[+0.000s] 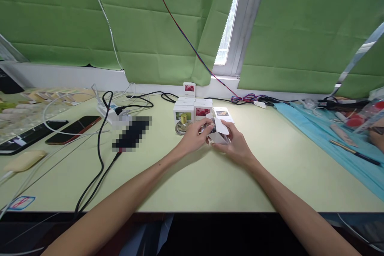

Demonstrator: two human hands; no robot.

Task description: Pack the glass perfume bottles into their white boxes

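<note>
Near the middle of the pale green table, my right hand grips a small white box whose flaps stand open. My left hand is at the box's open end, its thumb and fingers closed on a small dark object partly hidden by the fingers. Just behind my left hand, a round glass bottle with a gold top stands before several white picture boxes. Another white box lies behind the held one.
Phones, a power strip and cables crowd the left side. Black cables cross the front left edge. At the right are a blue sheet, a pen and part of another person's hand.
</note>
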